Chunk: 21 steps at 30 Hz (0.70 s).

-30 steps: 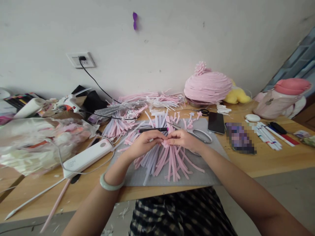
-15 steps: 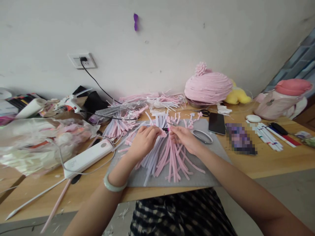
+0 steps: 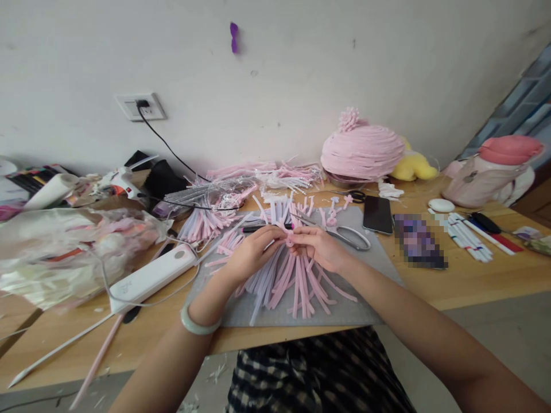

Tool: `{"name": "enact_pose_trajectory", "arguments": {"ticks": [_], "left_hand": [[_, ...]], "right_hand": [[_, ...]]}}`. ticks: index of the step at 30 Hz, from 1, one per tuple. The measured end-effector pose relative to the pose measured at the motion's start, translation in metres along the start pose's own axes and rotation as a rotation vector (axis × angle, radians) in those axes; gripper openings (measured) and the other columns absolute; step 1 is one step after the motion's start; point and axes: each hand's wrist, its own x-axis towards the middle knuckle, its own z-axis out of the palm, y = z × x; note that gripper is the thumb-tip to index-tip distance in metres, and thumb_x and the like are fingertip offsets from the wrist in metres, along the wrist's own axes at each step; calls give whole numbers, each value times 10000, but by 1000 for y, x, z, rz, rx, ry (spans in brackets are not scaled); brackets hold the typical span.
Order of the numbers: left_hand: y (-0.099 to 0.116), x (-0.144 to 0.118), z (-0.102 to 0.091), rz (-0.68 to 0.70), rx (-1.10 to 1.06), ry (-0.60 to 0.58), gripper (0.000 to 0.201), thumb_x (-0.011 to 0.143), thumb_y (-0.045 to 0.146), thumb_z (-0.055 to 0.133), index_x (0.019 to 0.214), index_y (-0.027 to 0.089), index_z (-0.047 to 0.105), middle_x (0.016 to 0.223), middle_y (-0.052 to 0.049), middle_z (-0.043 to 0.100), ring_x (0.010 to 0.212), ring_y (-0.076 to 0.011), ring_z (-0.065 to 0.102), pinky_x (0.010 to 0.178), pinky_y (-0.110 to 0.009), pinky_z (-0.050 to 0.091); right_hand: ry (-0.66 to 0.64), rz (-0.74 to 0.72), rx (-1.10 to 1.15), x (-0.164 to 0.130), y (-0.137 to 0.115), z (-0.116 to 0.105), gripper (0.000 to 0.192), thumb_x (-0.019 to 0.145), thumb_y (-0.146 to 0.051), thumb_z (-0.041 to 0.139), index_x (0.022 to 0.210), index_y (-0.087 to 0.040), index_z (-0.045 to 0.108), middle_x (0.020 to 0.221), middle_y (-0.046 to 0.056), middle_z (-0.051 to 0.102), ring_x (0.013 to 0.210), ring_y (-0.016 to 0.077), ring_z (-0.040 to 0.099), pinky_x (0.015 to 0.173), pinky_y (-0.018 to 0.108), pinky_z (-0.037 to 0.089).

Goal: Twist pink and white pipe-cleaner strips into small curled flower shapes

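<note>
Over the grey cutting mat (image 3: 370, 287), my left hand (image 3: 257, 250) and my right hand (image 3: 319, 245) meet fingertip to fingertip. Both pinch a small pink pipe cleaner (image 3: 290, 240), bent into a loop and partly hidden by the fingers. Just behind them lies a dark pen (image 3: 270, 228) with a pink end. Beneath the hands, cut pink pipe cleaners (image 3: 303, 287) fan out toward me beside pale lilac pipe cleaners (image 3: 259, 289). Silver-handled scissors (image 3: 353, 238) rest on the mat to the right of my right hand, blades partly covered by stems.
Small pink pipe-cleaner shapes (image 3: 331, 215) sit at the mat's back right. Beyond are a phone (image 3: 377, 215), white markers (image 3: 469, 238) and a pink domed bundle (image 3: 361, 152). A white power bank-like device (image 3: 152, 275) and plastic bags (image 3: 47, 252) lie left.
The pen has left my hands and now lies on the mat behind them. My right hand has moved in to join my left on the looped pink pipe cleaner.
</note>
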Motion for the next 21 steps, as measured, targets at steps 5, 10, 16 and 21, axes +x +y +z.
{"name": "enact_pose_trajectory", "arguments": {"ticks": [5,10,16,21], "left_hand": [[3,0,5,-56,34,24,145,854,210,435,914,161,557,914,-74,614,859,-147,571,779,-290,452],[14,5,9,-257,-42,100,100,819,219,474,791,166,553,761,-26,601,724,-132,543,694,-261,433],[22,11,11,-605,-391,130,178,785,304,491,687,158,517,598,25,504,580,-104,452,570,-229,364],[23,11,16,-839,-1069,138,149,720,248,536,625,137,506,553,46,427,478,-50,327,497,-198,305]], "right_hand": [[87,-47,-27,2,1,-1,178,564,-225,725,708,-140,663,613,-16,594,547,69,522,591,229,424],[49,-111,-72,5,4,-3,177,586,-259,705,711,-145,653,648,-11,594,585,79,527,645,244,433],[58,-320,-336,4,9,-2,158,704,-298,603,782,-163,628,696,-5,582,638,104,528,670,260,426],[137,-482,-579,2,13,2,122,750,-266,538,799,-174,603,767,29,604,729,144,558,698,277,442]]}}
